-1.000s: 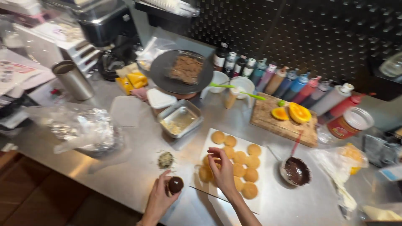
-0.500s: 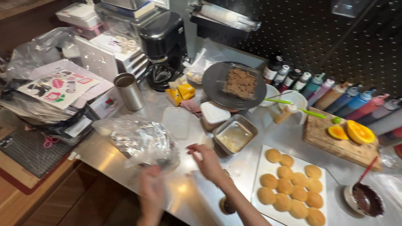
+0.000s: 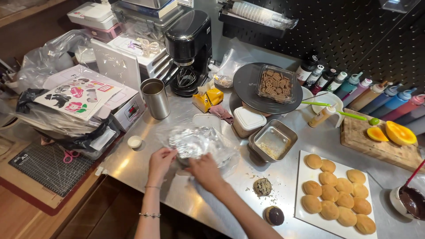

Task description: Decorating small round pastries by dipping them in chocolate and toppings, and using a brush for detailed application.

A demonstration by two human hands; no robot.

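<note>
Both forearms are seen bare, with no sleeves reaching the wrists. Two thin, pale bracelets are worn on the left arm: one close behind the left hand (image 3: pixel 160 162), another further up the forearm. Nothing is worn at the wrist of the right hand (image 3: pixel 204 172).

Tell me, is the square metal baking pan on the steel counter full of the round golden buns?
No, the square metal baking pan holds only crumbs, while the round golden buns sit on a white rectangular board beside it.
</note>
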